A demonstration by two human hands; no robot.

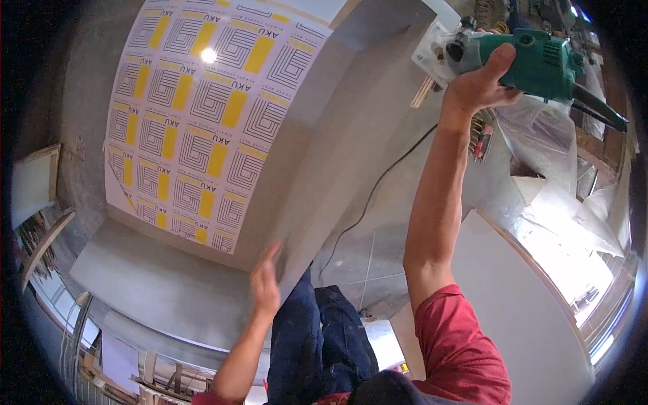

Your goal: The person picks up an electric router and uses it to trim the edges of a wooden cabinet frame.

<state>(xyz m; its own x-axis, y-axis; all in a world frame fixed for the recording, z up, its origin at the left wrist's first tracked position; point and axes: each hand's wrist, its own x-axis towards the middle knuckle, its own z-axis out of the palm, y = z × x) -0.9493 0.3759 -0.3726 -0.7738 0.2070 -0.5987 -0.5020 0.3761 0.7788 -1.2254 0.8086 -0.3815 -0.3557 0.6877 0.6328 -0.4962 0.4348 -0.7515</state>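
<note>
My right hand (476, 84) grips a green corded power tool (543, 64), which looks like a trim router, by its body. Its pale base plate (432, 57) is beside the far end of a long grey board (337, 142); I cannot tell whether they touch. My left hand (265, 283), slightly blurred, has its fingers stretched out and holds nothing. It hovers by the near end of the grey board, and contact is unclear. Left of the board is a white panel (196, 121) printed with yellow blocks and black line patterns, bordered by grey surfaces.
A black cable (370, 196) runs across the grey floor towards my legs (317, 337). A large pale board (520, 290) leans at the right, below clear plastic sheeting (540, 135). Wooden offcuts and frames (47, 250) stand at the left.
</note>
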